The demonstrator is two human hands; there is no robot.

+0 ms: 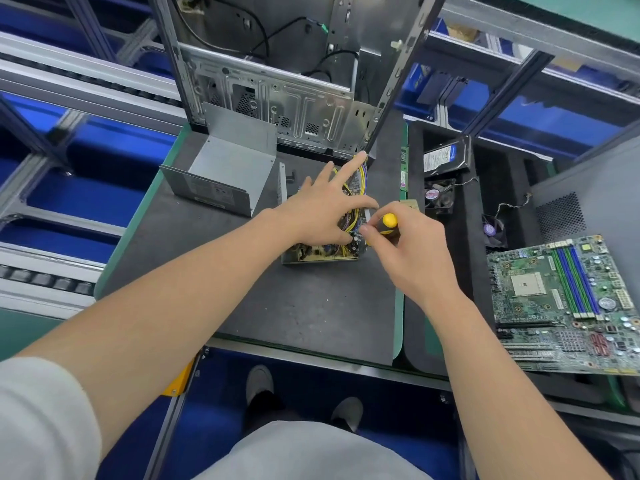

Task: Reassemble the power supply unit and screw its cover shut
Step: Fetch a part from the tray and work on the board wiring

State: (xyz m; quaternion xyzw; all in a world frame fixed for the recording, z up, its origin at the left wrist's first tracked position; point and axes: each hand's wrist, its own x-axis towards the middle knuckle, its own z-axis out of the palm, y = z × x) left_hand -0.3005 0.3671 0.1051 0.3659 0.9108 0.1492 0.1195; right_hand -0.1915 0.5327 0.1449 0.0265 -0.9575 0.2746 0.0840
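Yellow-handled screwdriver (388, 221) gripped in R hand (412, 251), tip hidden at right edge of open PSU base (322, 252), mid worktop (277, 306). L hand (318, 209) spread over wires (362, 169), steadying. Grey cover (225, 171) off, apart at left. Prob. internal screw step; next: tuck wires, seat cover, screw shut.

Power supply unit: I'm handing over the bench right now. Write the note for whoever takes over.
Left hand: open, spread over the yellow wires of the open power supply unit.
Right hand: grips the yellow-handled screwdriver, pointed down at the unit's right side; the tip is hidden.
Cover: off, lying on the mat left of the unit.
Done: the circuit board sits in the base.
Left: probably finish fastening at the right side, tuck the wires in, fit the cover, screw it shut.
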